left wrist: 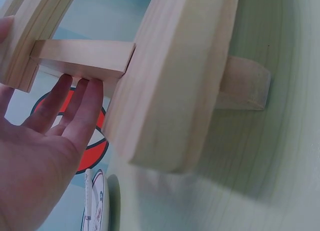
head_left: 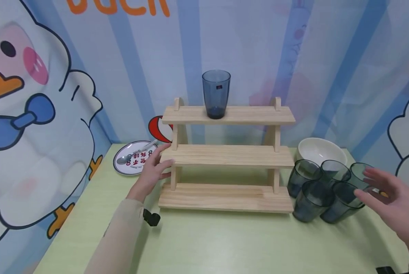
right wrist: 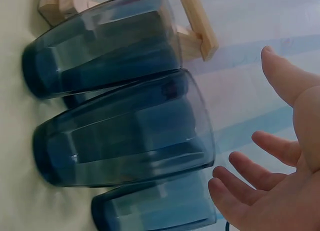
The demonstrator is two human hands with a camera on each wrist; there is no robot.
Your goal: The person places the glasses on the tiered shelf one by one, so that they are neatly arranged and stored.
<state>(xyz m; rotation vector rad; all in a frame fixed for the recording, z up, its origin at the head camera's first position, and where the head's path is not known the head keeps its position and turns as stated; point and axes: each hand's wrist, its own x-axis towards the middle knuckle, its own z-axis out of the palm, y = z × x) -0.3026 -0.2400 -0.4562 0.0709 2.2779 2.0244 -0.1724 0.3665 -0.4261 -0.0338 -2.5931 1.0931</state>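
A three-tier wooden shelf (head_left: 226,156) stands on the table, with one blue glass (head_left: 216,93) upright on its top tier. My left hand (head_left: 151,173) grips the shelf's left side at the middle tier; in the left wrist view its fingertips (left wrist: 95,86) touch the side upright (left wrist: 82,56). Several blue glasses stand grouped at the shelf's right, among them a front glass (head_left: 312,201) and a front right one (head_left: 341,203). Over the group's right edge, my right hand (head_left: 394,201) has its fingers spread, apart from the glasses (right wrist: 125,131) in the right wrist view.
An oval plate (head_left: 137,170) with a spoon (head_left: 123,159) on it lies left of the shelf. A white bowl (head_left: 319,150) sits behind the grouped glasses. Behind the table hangs a blue striped cloth (head_left: 245,49) with duck drawings.
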